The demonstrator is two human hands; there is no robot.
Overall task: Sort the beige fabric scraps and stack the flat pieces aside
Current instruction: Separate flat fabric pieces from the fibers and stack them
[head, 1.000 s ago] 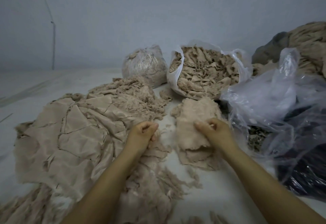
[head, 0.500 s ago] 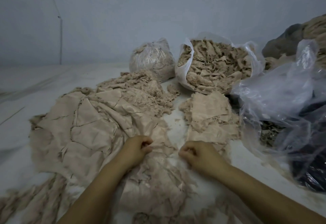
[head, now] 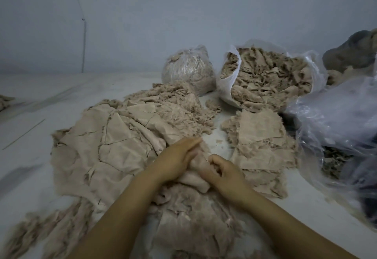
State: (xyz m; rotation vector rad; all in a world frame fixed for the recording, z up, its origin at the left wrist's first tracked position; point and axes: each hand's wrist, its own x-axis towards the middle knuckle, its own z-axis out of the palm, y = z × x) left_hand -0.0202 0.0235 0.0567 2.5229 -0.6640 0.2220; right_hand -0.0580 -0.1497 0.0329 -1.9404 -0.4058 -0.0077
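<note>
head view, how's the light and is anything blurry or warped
Head view: dim, flat, bluish light with soft shadows; both hands, left hand and right hand, and the plastic bag look motion-smeared; the wall cable bows, hinting at wide-angle distortion.
</note>
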